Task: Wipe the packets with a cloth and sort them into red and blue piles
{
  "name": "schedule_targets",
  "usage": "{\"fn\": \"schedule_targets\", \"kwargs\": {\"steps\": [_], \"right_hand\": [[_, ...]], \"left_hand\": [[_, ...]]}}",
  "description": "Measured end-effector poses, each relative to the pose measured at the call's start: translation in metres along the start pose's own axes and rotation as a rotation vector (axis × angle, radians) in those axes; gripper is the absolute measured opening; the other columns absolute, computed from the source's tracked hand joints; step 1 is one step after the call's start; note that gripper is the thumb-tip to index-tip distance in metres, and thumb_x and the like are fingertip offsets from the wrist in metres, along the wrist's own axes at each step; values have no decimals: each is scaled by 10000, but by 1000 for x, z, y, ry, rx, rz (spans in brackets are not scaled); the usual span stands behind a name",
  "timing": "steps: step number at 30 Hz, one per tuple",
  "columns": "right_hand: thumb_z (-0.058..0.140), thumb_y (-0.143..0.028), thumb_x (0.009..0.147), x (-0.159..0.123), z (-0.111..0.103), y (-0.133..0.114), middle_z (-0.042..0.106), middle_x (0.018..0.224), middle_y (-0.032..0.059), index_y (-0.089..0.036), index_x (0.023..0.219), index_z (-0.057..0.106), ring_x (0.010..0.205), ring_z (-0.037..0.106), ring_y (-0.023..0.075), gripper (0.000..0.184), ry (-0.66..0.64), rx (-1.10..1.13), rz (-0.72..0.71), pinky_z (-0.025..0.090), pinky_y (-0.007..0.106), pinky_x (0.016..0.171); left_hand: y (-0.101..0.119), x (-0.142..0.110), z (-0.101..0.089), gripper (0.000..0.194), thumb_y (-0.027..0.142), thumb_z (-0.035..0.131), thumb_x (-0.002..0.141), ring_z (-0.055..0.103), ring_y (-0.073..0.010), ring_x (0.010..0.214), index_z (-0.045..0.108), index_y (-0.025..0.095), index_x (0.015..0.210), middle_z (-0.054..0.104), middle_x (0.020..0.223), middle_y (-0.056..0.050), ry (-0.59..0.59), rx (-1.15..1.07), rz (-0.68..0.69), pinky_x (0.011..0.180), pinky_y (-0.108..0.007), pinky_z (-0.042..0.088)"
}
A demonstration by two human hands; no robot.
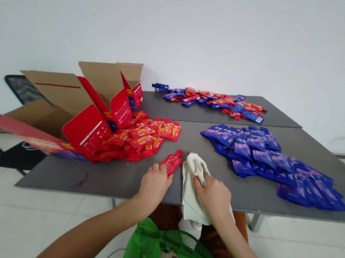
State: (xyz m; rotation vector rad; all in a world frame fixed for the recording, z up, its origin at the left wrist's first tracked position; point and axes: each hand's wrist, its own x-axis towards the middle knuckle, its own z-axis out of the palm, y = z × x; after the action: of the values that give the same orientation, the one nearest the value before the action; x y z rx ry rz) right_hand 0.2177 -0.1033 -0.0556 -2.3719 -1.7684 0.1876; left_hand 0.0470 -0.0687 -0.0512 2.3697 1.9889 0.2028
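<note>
My left hand (155, 186) is closed on one end of a red pouch (173, 162) with a narrow neck, held low at the table's front edge. Just to its right, my right hand (214, 194) grips a bunched white cloth (190, 191), part of which hangs over the edge. The pouch and the cloth are very close together; I cannot tell whether they touch. Beyond my left hand lies a heap of red pouches (141, 138) with orange pictures. Overlapping rows of blue pouches (254, 151) spread out to the right of the cloth.
Open cardboard boxes, one large red box (88, 131) and others behind it, stand along the left with flaps up. A mixed pile of red and blue pouches (217, 101) lies on the far table (162, 108) by the wall. A black chair (16, 158) is at the left.
</note>
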Motion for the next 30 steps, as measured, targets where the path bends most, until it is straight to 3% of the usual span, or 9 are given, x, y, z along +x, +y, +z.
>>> {"fn": "schedule_targets", "kwargs": {"steps": [4, 8, 13, 16, 20, 25, 28, 30], "right_hand": [[368, -532, 940, 0, 0, 1, 700, 776, 122, -220, 990, 701, 754, 681, 253, 459, 5, 24, -18, 457, 321, 670], [373, -501, 948, 0, 1, 3, 697, 760, 118, -216, 994, 699, 737, 678, 249, 435, 13, 25, -57, 451, 320, 661], [408, -432, 951, -2, 3, 6, 704, 814, 98, -238, 1032, 688, 747, 673, 234, 351, 54, 30, -109, 428, 300, 666], [410, -406, 953, -2, 4, 7, 702, 834, 99, -228, 1018, 687, 738, 665, 227, 335, 60, 13, -128, 419, 300, 671], [410, -400, 956, -1, 6, 7, 701, 845, 97, -222, 1033, 680, 729, 659, 227, 332, 68, 8, -149, 411, 307, 668], [414, -400, 955, -1, 6, 8, 700, 830, 102, -204, 1005, 683, 711, 653, 225, 337, 66, 12, -139, 395, 304, 642], [421, -388, 954, -1, 6, 8, 699, 843, 96, -219, 1035, 682, 713, 652, 223, 321, 68, 29, -143, 389, 302, 636], [436, -382, 950, -1, 8, 9, 700, 847, 89, -232, 1067, 677, 712, 651, 224, 307, 80, 35, -146, 384, 301, 632]], "left_hand": [[6, 2, -3, 375, 89, 289, 896, 632, -272, 865, 626, 51, 1055, 611, 975, -216, -42, 105, -12, 681, -324, 488], [-10, 11, -44, 371, 39, 290, 874, 659, -245, 820, 610, 77, 1058, 641, 981, -193, 15, 132, -142, 697, -318, 494], [-49, 37, -113, 367, 194, 271, 931, 668, -312, 857, 582, 97, 1101, 682, 895, -175, 331, 122, -429, 717, -401, 496], [-75, 64, -133, 373, 247, 288, 938, 662, -291, 894, 576, 83, 1108, 687, 934, -182, 520, 91, -530, 769, -389, 493], [-101, 105, -130, 359, 239, 300, 938, 659, -281, 919, 574, 82, 1109, 688, 962, -192, 576, 51, -581, 789, -375, 497], [-106, 138, -106, 397, 145, 251, 920, 669, -276, 907, 542, 61, 1177, 643, 1063, -230, 587, 103, -681, 730, -348, 520], [-103, 139, -99, 378, 116, 347, 860, 664, -307, 919, 589, 6, 1128, 578, 1142, -315, 448, 142, -719, 708, -362, 523], [-100, 131, -102, 331, 151, 454, 804, 653, -342, 940, 652, 17, 1033, 619, 1066, -304, 325, 146, -698, 727, -396, 520]]}}
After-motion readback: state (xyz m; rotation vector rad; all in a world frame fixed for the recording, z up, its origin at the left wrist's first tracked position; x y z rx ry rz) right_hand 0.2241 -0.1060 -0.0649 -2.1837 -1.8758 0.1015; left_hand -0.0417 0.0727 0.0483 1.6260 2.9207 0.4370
